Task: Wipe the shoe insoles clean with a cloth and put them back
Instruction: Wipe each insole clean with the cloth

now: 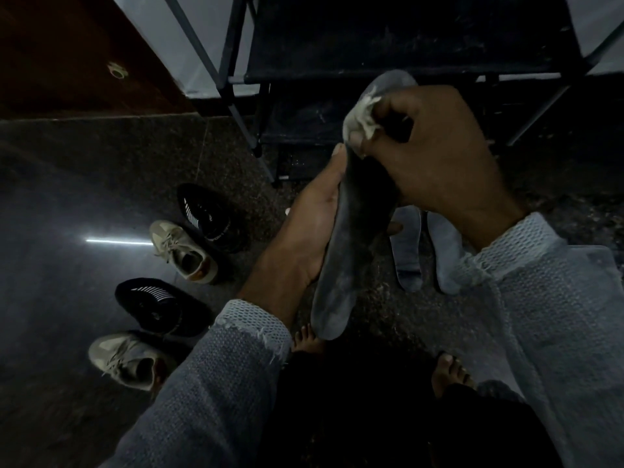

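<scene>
Head view puts the dark insole [351,231] at centre, held lengthwise above the floor [84,184]. My left hand [310,224] grips it along one edge, thumb up near the toe end, while my right hand [429,146] pinches a crumpled pale cloth [363,119] against the toe end. I judge the insole light, thin and bendy — best supported mid-length from underneath so it won't fold under rubbing. Two grey insoles [425,251] lie on the floor just behind it. Further left sit two black shoes [209,214] and two beige sneakers [182,251] — a dark rack [388,35] stands beyond.
</scene>
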Available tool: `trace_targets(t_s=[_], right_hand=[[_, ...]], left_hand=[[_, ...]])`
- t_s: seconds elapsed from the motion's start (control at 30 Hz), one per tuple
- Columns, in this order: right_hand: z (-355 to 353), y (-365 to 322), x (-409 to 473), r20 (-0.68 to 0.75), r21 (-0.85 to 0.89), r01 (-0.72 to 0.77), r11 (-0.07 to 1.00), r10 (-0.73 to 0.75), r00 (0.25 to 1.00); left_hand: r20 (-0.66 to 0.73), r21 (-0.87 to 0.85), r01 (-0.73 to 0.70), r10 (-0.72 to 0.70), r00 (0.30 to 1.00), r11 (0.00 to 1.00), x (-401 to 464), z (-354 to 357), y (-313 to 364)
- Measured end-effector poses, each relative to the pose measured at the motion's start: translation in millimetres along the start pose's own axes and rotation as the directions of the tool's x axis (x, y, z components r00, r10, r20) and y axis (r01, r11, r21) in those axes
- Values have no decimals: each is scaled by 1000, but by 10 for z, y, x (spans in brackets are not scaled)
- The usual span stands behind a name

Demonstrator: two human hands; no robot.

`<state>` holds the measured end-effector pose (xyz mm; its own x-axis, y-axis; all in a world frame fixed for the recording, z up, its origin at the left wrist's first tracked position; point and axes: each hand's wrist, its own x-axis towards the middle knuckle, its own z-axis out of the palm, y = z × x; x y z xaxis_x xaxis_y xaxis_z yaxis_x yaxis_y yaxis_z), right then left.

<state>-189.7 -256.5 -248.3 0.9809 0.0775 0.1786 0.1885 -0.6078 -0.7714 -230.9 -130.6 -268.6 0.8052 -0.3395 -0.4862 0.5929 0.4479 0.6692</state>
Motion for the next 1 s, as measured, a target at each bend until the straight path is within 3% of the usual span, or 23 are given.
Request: trace_targets(t_s=[0.07, 0.23, 0.47, 0.67, 0.83, 1.0], right_hand=[[11, -12, 8, -5, -24, 9, 1000, -9, 1000], [-48, 167, 66, -196, -92, -71, 993, 52, 979], [-52, 59, 46, 42, -10, 26, 1000, -26, 999], [-101, 182, 72, -184, -103, -79, 992, 59, 981], [-65, 82, 35, 59, -17, 11, 1000, -10, 998], [-126, 11, 2, 57, 126, -75, 989, 68, 996]], left_hand=[[4, 11, -2, 2, 1000, 1000, 2, -4, 9], [41, 121, 22, -28, 999, 992, -12, 19, -26], [37, 77, 28, -31, 999, 997, -4, -12, -9], [45, 125, 55, -61, 997, 991, -6, 28, -44], [29, 70, 26, -29, 999, 997, 10, -21, -33], [20, -22, -20, 21, 1000, 1000, 43, -22, -30]])
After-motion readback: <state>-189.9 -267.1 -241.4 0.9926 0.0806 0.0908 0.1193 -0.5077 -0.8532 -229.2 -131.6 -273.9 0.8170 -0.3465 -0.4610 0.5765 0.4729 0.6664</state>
